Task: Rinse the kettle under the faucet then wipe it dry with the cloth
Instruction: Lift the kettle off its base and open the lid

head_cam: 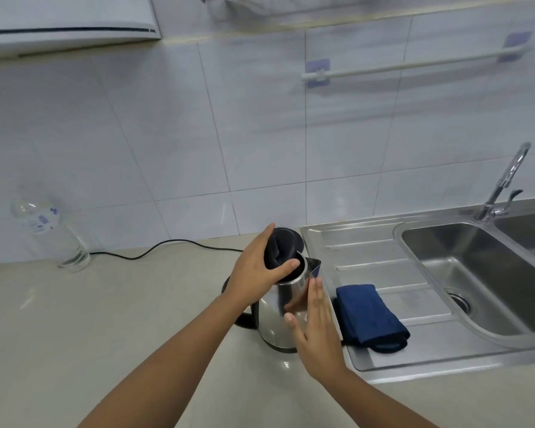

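Observation:
A steel electric kettle (274, 316) with a black handle stands on the beige counter, just left of the sink's drainboard. Its black lid (283, 247) is raised and tilted up. My left hand (255, 273) grips that lid from the left, thumb on its front edge. My right hand (314, 322) lies flat against the kettle's right side, fingers straight. A folded dark blue cloth (369, 316) lies on the drainboard right of the kettle. The chrome faucet (504, 182) stands behind the sink basin (464, 273) at the right; no water runs.
An empty clear plastic bottle (48, 233) stands at the back left by the tiled wall. A black power cord (167, 247) trails along the counter to the kettle. A white towel rail (414, 64) hangs on the wall above the steel drainboard (365, 254).

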The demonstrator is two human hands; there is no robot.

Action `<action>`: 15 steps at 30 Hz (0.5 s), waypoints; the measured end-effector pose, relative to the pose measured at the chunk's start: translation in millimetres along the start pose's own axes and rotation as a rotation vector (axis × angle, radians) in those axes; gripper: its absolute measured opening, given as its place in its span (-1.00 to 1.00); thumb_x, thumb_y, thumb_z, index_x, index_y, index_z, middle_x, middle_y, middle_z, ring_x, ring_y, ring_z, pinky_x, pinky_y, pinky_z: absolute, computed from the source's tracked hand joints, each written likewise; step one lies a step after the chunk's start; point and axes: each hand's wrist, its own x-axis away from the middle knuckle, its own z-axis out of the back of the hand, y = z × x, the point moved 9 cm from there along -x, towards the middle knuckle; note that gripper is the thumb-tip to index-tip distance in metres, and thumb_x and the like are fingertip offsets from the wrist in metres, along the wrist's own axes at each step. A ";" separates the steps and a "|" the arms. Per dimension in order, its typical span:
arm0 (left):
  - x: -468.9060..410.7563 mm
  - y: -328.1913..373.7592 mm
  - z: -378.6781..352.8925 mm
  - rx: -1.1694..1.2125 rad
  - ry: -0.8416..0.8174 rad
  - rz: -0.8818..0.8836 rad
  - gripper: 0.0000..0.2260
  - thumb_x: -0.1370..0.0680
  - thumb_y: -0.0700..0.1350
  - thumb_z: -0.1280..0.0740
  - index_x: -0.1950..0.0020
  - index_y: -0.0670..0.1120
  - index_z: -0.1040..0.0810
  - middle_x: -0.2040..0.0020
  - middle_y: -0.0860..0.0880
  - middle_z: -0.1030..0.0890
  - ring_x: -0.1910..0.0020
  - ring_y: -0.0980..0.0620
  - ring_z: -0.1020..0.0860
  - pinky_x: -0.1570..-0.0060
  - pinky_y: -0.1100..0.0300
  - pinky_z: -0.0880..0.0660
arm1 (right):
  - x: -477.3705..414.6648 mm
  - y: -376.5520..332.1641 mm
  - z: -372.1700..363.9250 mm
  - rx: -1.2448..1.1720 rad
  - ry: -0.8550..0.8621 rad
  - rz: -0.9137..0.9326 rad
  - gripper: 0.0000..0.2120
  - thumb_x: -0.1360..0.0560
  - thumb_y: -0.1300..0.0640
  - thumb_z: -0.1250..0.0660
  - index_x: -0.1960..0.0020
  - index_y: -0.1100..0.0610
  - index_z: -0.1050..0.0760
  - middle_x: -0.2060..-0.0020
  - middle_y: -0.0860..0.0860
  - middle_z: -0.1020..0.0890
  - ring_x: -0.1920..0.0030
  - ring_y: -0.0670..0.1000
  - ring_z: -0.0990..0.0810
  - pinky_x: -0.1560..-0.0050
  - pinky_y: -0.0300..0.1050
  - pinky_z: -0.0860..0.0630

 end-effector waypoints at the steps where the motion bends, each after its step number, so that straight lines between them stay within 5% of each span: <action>1: 0.2 -0.4 3.9 0.017 0.015 0.001 -0.14 -0.35 0.46 -0.32 -0.56 0.21 -0.13 -0.50 0.20 -0.32 -0.43 0.21 -0.30 -0.28 0.31 -0.25 | 0.0 -1.8 -0.7 0.038 0.008 0.021 -0.23 -0.54 -0.43 0.14 -0.48 -0.19 0.55 -0.53 -0.28 0.42 -0.57 -0.18 0.35 -0.58 -0.06 0.15; 4: 3.1 10.2 22.5 -0.090 0.094 -0.116 -0.22 -0.46 0.41 -0.24 -0.58 0.11 -0.14 -0.55 0.12 -0.26 -0.46 0.20 -0.24 -0.39 0.20 -0.23 | 0.4 -5.6 -3.2 0.147 0.032 0.063 -0.23 -0.62 -0.31 0.05 -0.50 -0.07 0.53 -0.51 -0.23 0.47 -0.54 -0.18 0.42 -0.56 -0.11 0.28; 8: 13.4 31.1 41.0 -0.387 0.181 -0.370 -0.41 -0.63 0.18 -0.06 -0.59 -0.09 -0.12 -0.57 0.02 -0.07 -0.53 0.17 -0.05 -0.50 0.18 0.05 | 5.5 -8.7 -11.7 0.193 0.037 0.080 -0.22 -0.66 -0.19 -0.04 -0.50 0.00 0.52 -0.49 -0.21 0.49 -0.51 -0.21 0.47 -0.52 -0.18 0.34; 15: 31.3 9.8 59.9 -0.369 0.281 -0.348 -0.48 -0.67 0.00 0.00 -0.56 -0.14 0.07 -0.58 -0.07 -0.02 -0.57 0.06 -0.01 -0.53 0.00 0.06 | 4.3 -5.7 -15.3 0.168 0.066 0.080 -0.23 -0.65 -0.14 -0.09 -0.53 -0.03 0.45 -0.51 -0.25 0.41 -0.50 -0.29 0.42 -0.56 -0.13 0.15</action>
